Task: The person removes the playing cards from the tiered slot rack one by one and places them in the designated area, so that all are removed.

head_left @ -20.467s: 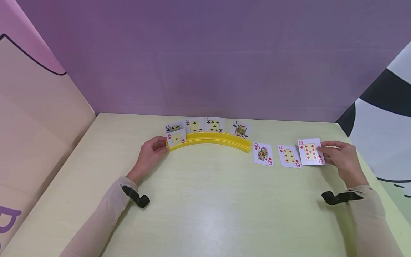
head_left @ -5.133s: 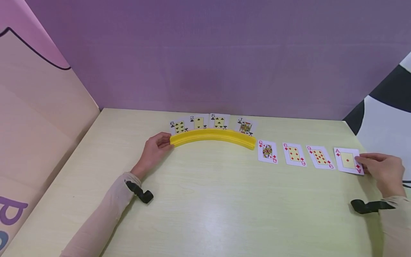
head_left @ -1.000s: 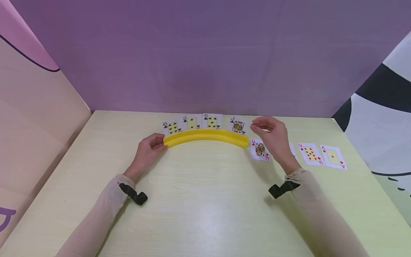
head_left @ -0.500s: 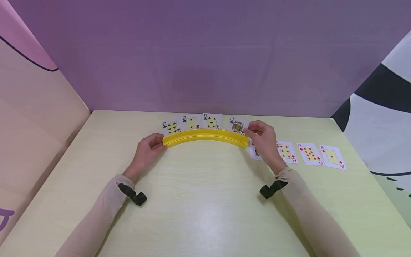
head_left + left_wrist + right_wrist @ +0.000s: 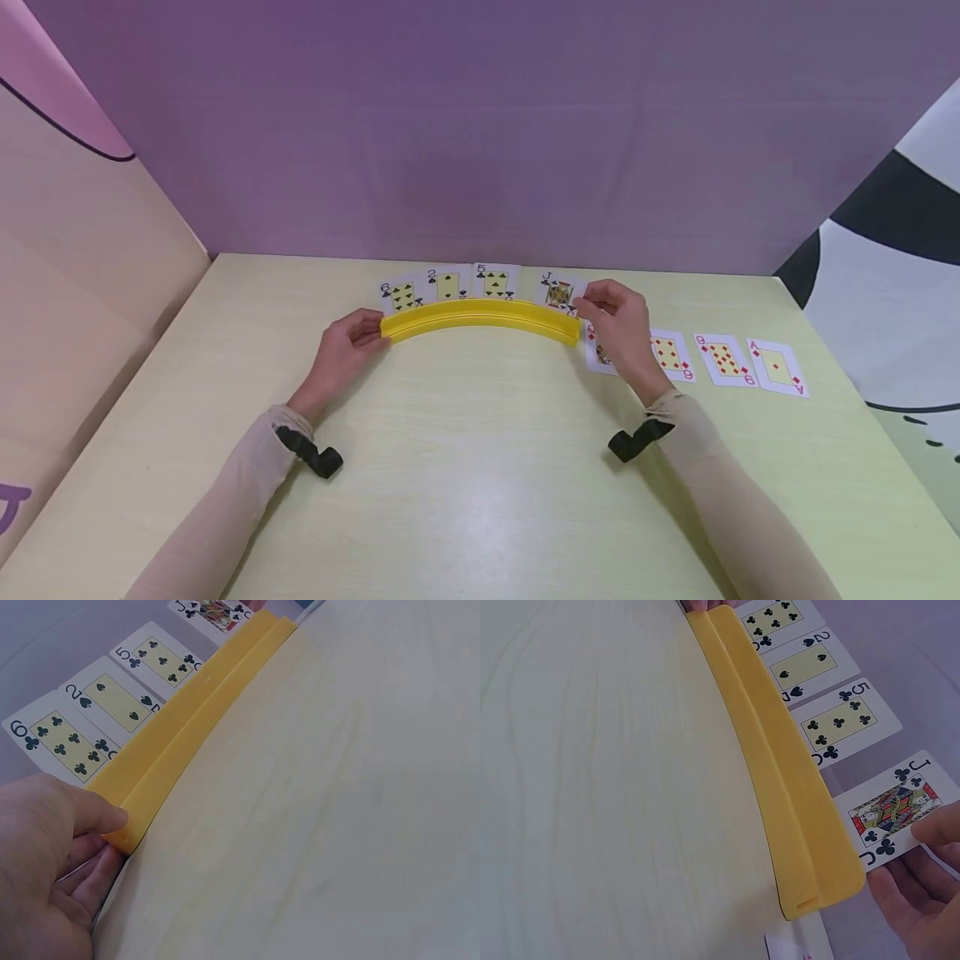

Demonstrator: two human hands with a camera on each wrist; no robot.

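Pale yellow-green wood-grain counter (image 5: pixel 480 467), purple backdrop at 12 o'clock, beige-pink panel at 9, black-and-white panel at 3.

Hidden bits: the lower edges of the standing cards sit behind the rack lip. Queen of diamonds (image 5: pixel 597 354) lies flat just off the rack's 3 o'clock end, mostly covered by the right hand (image 5: pixel 618 329). The right wrist view shows only that hand's fingertips at the frame edge.

Curved yellow card rack (image 5: pixel 480 318) sits at 12 o'clock on the counter, bowed away from the person, with two grooves. Standing in it, from 9 to 3: six of clubs (image 5: pixel 399 293), two of spades (image 5: pixel 447 285), five of clubs (image 5: pixel 496 282), jack of clubs (image 5: pixel 558 293).

Right hand pinches the jack's 3 o'clock edge between thumb and fingers. Left hand (image 5: pixel 341 357) grips the rack's 9 o'clock end, thumb on top.

Flat on the counter toward 3: six of diamonds (image 5: pixel 670 354), nine of diamonds (image 5: pixel 723 360), ace of diamonds (image 5: pixel 778 367).
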